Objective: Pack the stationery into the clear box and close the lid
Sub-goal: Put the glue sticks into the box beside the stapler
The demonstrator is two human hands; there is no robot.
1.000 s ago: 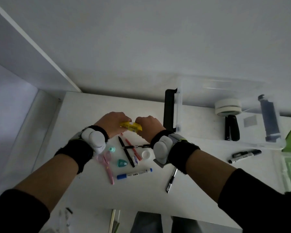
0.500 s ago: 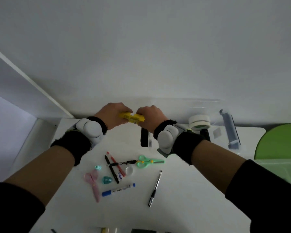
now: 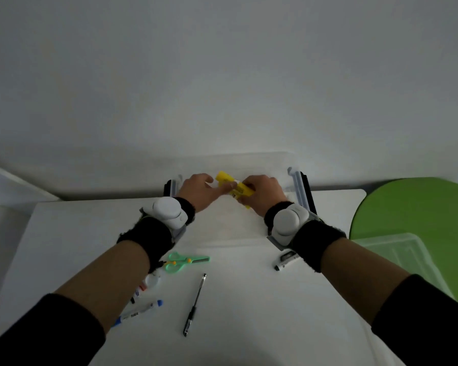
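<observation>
Head view
Left hand [image 3: 197,190]: reached forward over the box, back of the hand up, forearm angled in from the near left. Thumb and fingers pinch the left part of the stick.
Right hand [image 3: 261,192]: also reached over the box, wrist level with the left one. Its fingers are curled round the right part of the stick.
Stick [image 3: 224,177]: yellow, held between both hands and tilted, its left end higher and farther. It sits above the open box near the table's far edge.
Box [image 3: 265,161]: clear, at the far edge of the table [image 3: 249,299] against the wall, with a black latch at each end. What is inside is hidden by the hands.
Wrist units: a white device on a black band on each wrist, with dark sleeves pushed up the forearms.
Scissors [image 3: 187,261]: green, flat on the table, near the left forearm.
Pen [image 3: 195,305]: black, toward the near edge, between the forearms.
Blue marker [image 3: 140,311]: beside the left forearm, toward the near left corner.
Black marker [image 3: 286,260]: partly under the right wrist.
Green lid [image 3: 397,257]: at the right edge.
</observation>
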